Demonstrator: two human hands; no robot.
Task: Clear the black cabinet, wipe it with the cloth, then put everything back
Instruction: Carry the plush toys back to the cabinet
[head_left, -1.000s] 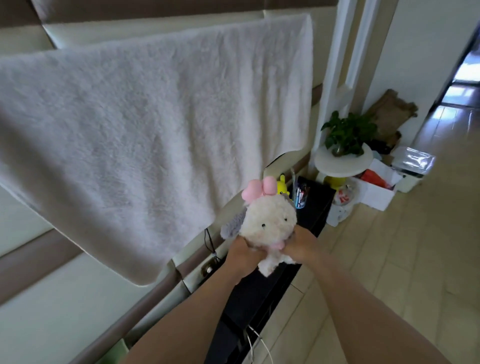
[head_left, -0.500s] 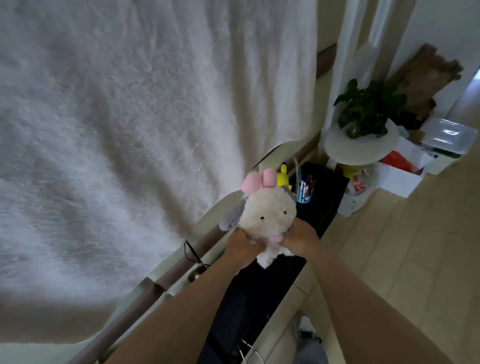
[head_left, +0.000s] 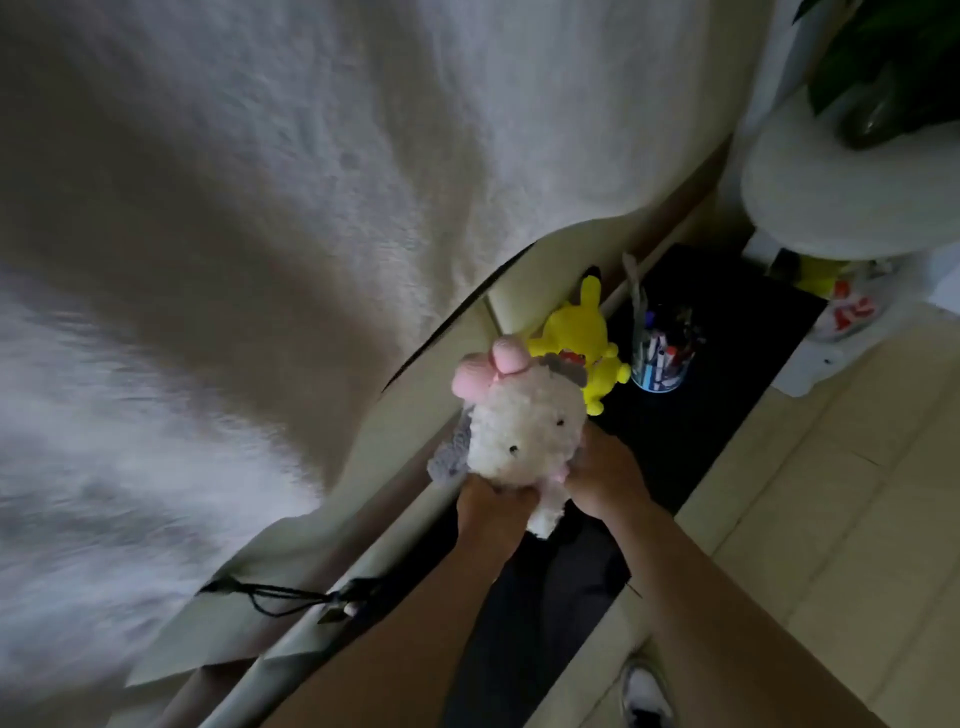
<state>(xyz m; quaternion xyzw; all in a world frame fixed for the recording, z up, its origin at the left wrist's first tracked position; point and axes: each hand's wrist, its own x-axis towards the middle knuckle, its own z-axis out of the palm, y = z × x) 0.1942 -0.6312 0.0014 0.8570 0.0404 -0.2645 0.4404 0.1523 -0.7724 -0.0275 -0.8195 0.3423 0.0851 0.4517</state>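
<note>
Both hands are clamped on a white plush toy. The left hand curls round its lower body on one side and the right hand on the other. The toy hangs just above the middle of the black cabinet, its pink bow tipped toward the wall side, and one leg dangles free between the wrists. Whether it is coming off the cabinet or going back on cannot be told from this view.

A yellow figure and a pen cup stand on the cabinet top toward its far end, the figure on the wall side. Judging by that, the top is not yet cleared. No wiping cloth can be picked out for certain.

The nearest risk is the yellow figure. The toy's grey ear and bow are close to it, perhaps touching, so a careless swing could tip it into the pen cup and spill the pens over the cabinet's floor-side edge. The grip sits low, so the heavy head may flop. A dark cable lies by the cabinet's near end on the wall side and could snag a forearm. A fluffy white blanket hanging over that same side could also drag across anything lifted high.
</note>
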